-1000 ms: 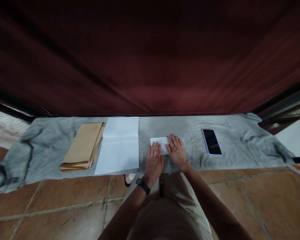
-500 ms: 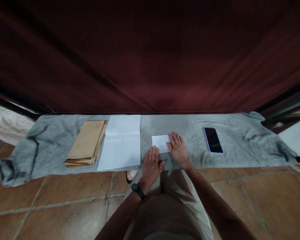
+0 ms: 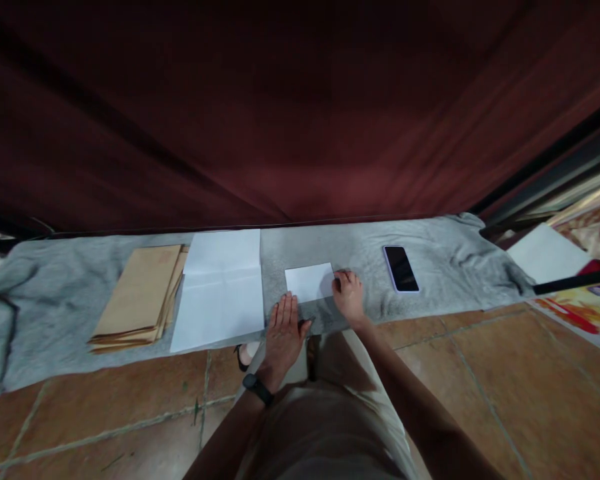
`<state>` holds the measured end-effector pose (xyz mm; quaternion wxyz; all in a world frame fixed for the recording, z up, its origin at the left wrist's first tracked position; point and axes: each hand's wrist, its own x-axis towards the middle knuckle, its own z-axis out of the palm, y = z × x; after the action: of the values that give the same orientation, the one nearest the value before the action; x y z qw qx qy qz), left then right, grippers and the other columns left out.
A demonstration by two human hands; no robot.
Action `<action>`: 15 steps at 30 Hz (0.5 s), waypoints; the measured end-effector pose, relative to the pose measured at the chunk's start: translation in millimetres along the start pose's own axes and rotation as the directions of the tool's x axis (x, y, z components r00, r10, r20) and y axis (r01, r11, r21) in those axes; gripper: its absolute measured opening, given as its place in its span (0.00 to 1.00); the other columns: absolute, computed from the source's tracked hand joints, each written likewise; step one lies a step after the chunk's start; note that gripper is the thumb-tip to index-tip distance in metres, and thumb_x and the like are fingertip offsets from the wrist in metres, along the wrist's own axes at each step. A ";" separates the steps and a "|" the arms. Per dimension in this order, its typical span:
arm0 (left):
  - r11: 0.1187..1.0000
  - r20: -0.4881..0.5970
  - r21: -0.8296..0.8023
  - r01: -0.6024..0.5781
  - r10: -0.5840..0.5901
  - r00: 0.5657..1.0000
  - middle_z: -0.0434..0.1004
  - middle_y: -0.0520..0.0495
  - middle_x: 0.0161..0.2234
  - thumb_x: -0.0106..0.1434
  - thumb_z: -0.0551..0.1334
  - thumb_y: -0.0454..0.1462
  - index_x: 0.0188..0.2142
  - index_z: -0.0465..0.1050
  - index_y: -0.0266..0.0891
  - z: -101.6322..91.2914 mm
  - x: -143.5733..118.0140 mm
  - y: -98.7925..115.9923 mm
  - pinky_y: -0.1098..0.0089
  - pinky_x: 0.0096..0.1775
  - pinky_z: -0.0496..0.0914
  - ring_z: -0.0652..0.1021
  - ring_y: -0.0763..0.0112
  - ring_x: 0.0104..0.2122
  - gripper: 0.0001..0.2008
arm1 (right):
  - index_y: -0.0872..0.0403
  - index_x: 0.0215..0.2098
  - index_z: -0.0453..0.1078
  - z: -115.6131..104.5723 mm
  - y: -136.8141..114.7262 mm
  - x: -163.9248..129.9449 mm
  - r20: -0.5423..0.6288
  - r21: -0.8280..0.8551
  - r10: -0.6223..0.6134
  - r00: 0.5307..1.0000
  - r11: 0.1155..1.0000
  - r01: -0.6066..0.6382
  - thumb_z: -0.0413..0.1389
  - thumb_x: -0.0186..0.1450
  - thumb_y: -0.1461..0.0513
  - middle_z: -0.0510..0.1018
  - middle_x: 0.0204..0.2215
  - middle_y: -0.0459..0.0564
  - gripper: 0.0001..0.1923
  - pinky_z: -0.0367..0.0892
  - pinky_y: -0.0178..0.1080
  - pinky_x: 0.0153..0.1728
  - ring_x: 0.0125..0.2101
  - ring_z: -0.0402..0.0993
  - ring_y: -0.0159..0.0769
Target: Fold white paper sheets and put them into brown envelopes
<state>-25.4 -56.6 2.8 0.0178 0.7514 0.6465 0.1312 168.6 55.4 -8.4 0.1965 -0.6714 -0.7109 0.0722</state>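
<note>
A small folded white sheet of paper (image 3: 309, 280) lies on the grey cloth between my hands. My left hand (image 3: 283, 333) rests flat at its lower left corner, fingers straight and thumb spread out. At the sheet's right edge, my right hand (image 3: 349, 297) has its fingers curled in, with thumb and fingertips closed on the edge. Left of my hands is a larger white sheet (image 3: 223, 300) with a crease across it. Beside that sits a stack of brown paper envelopes (image 3: 137, 290).
A phone (image 3: 401, 269) in a lilac case lies on the grey cloth (image 3: 445, 257) to the right. Dark red fabric (image 3: 300, 133) hangs behind the narrow surface. White paper (image 3: 547, 253) and a colourful printed sheet (image 3: 580, 310) are beyond the right end.
My right hand has gone from lying flat on the folded paper to curled fingers at its right edge. My left hand stays flat. The view has turned slightly right.
</note>
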 end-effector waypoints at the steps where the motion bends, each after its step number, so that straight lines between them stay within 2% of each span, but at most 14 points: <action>1: 1.000 0.001 0.003 0.001 -0.001 1.000 0.55 0.32 0.71 0.74 0.49 0.47 0.71 0.53 0.29 0.0 0.2 0.2 0.49 0.68 0.56 0.56 0.52 0.71 0.33 | 0.53 0.54 0.73 -0.8 -2.2 0.6 0.013 -0.009 0.027 1.000 1.000 -0.027 0.48 0.71 0.61 0.77 0.50 0.58 0.18 0.63 0.46 0.53 0.51 0.70 0.47; 5: 1.000 0.004 0.009 0.007 -0.007 1.000 0.56 0.32 0.70 0.74 0.48 0.47 0.70 0.55 0.28 1.0 0.6 0.4 0.50 0.68 0.57 0.57 0.52 0.71 0.32 | 0.54 0.50 0.74 -1.3 -7.9 6.8 0.056 0.052 0.083 0.995 0.995 -0.086 0.50 0.69 0.61 0.80 0.42 0.58 0.15 0.66 0.44 0.49 0.46 0.74 0.47; 9: 1.000 -0.010 0.007 0.011 -0.011 1.000 0.57 0.32 0.70 0.74 0.48 0.47 0.69 0.56 0.28 3.2 0.4 0.0 0.50 0.68 0.57 0.58 0.52 0.70 0.32 | 0.54 0.42 0.77 -1.5 -3.8 13.1 0.124 0.266 0.168 0.978 0.944 -0.196 0.53 0.66 0.59 0.82 0.36 0.55 0.12 0.68 0.41 0.44 0.40 0.77 0.44; 12: 1.000 -0.016 0.005 0.012 -0.012 1.000 0.56 0.32 0.70 0.73 0.49 0.46 0.69 0.56 0.27 4.3 -0.1 -0.5 0.50 0.68 0.57 0.58 0.52 0.70 0.32 | 0.52 0.32 0.76 -3.2 0.5 13.7 0.148 0.361 0.170 0.974 0.908 -0.214 0.54 0.65 0.58 0.80 0.28 0.50 0.10 0.68 0.38 0.37 0.33 0.76 0.40; 15: 1.000 -0.017 -0.015 0.013 -0.014 1.000 0.56 0.31 0.70 0.74 0.49 0.46 0.69 0.56 0.26 4.6 -0.4 0.1 0.49 0.68 0.57 0.57 0.51 0.71 0.32 | 0.52 0.29 0.75 -6.1 1.0 12.7 0.153 0.429 0.166 0.974 0.877 -0.216 0.55 0.64 0.58 0.79 0.24 0.47 0.10 0.67 0.36 0.31 0.28 0.75 0.37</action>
<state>-24.3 -56.4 -1.7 0.0187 0.7457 0.6506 0.1424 171.5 67.0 -0.8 0.2958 -0.6709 -0.6159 0.2882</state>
